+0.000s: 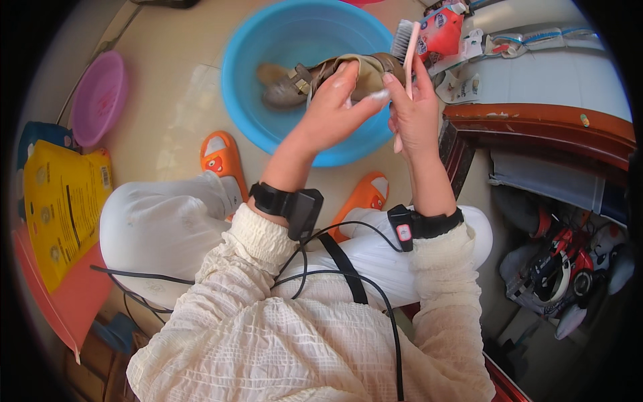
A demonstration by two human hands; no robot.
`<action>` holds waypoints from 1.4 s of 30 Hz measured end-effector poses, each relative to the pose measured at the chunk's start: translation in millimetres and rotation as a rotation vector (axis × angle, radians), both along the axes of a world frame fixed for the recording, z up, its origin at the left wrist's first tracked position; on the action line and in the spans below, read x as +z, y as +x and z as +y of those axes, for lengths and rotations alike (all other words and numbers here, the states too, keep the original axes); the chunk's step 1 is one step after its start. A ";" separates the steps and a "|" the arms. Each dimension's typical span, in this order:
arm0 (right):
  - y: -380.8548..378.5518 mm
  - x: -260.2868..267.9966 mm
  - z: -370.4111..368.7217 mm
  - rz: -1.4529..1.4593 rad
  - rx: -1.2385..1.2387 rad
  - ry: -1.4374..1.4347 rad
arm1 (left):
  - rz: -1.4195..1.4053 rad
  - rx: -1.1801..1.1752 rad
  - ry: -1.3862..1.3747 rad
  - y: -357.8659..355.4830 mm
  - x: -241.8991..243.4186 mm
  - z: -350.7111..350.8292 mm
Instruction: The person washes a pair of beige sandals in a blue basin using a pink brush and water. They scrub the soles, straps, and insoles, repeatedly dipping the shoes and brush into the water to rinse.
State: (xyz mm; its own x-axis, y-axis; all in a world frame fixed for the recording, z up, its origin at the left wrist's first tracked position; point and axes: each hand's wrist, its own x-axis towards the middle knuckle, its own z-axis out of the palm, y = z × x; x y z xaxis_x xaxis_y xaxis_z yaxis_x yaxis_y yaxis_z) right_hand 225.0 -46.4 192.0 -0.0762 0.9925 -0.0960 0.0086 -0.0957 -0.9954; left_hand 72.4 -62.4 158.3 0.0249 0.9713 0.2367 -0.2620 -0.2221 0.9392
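A brown shoe (374, 85) with a bow-like trim and a gold-coloured buckle extends over a light-blue plastic basin (233, 108) holding water. Its toe points left, its heel right. My left hand (334, 103) grips the shoe around its opening; some fingers are hidden by it. White foam clings to my left thumb, which sticks out to the right. In my right hand (416, 108) is a pink-handled scrub brush (412, 53), upright beside the heel, grey bristles facing left. Another tan, blurred shape (271, 73) shows in the water behind the toe.
A red detergent pouch (444, 32) stands beyond the brush. To the right is a wooden-edged cabinet (542, 118) with items below. A pink basin (100, 98) and a yellow bag (68, 206) lie left. Black cables (351, 274) cross my lap.
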 end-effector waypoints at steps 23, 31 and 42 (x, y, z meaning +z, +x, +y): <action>-28.0 -3.3 -33.9 -1.160 0.226 0.179 | -0.124 0.417 -0.417 10.8 -72.2 12.5; -41.3 14.5 -62.9 -1.082 0.369 0.066 | -0.236 0.517 -0.435 -11.0 -83.1 13.7; -30.8 13.6 -68.0 -1.067 0.396 -0.004 | -0.191 0.561 -0.312 -2.7 -95.6 13.7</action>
